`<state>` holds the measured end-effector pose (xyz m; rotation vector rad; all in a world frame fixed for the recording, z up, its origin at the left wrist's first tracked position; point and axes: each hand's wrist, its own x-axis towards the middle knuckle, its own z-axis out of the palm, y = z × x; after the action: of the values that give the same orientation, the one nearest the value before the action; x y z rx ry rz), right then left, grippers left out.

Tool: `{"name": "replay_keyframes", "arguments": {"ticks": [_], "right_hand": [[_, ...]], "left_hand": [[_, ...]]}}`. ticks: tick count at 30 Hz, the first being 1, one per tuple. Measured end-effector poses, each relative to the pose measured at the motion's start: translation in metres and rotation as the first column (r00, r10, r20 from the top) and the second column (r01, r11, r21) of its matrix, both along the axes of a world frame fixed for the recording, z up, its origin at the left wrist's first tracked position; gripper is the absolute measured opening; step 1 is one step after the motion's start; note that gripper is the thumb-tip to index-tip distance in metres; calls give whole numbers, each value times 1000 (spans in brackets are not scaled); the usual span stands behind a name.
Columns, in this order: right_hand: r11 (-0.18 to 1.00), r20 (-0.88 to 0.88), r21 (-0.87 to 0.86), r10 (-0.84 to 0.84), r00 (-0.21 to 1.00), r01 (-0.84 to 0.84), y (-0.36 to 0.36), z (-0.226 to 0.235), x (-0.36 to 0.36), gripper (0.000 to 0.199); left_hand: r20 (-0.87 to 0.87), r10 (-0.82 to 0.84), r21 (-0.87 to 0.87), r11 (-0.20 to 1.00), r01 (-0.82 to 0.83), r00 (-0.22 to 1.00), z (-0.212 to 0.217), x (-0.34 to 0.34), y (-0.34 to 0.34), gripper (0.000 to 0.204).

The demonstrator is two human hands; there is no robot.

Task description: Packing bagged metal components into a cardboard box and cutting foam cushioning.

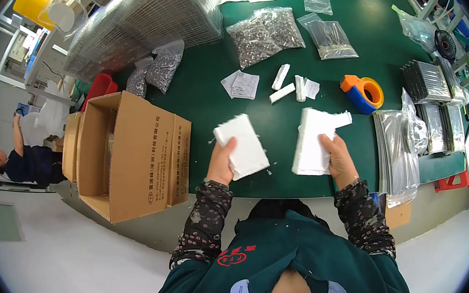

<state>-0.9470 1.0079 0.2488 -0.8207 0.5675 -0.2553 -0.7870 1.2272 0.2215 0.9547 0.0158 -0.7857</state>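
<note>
The left hand (pixel 222 162) clamped its fingers on a white foam block (pixel 243 146). The right hand (pixel 339 160) gripped a larger foam slab (pixel 312 140) resting on the green table (pixel 204 103).

At your nine o'clock an open brown carton (pixel 130 155) stands beside the desk (pixel 205 97), print on its flaps. At twelve o'clock lie two clear bags of screws (pixel 264 34), with a smaller clear bag (pixel 330 39) just right of them. Two grey bags (pixel 156 72) lean at eleven. At three o'clock sit clear sleeves (pixel 396 155) of metal strips.
</note>
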Motion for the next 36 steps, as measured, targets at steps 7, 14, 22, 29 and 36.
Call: {"name": "replay_keyframes", "arguments": {"ticks": [7, 14, 22, 29, 36], "right_hand": [[916, -90, -349, 180, 980, -200, 41, 14, 31, 54], [879, -123, -414, 205, 971, -238, 50, 8, 33, 60], [763, -28, -635, 135, 990, -122, 51, 30, 23, 61], [343, -74, -937, -37, 997, -57, 55, 22, 24, 55], [529, -356, -804, -66, 932, -270, 53, -3, 35, 41]], "left_hand": [[207, -89, 162, 985, 56, 974, 17, -28, -34, 45], [119, -89, -64, 993, 97, 989, 27, -50, -45, 52], [431, -240, 138, 970, 200, 870, 47, -53, -40, 55], [311, -102, 143, 988, 60, 945, 26, -51, -42, 53], [409, -89, 335, 940, -59, 908, -14, -43, -40, 59]]}}
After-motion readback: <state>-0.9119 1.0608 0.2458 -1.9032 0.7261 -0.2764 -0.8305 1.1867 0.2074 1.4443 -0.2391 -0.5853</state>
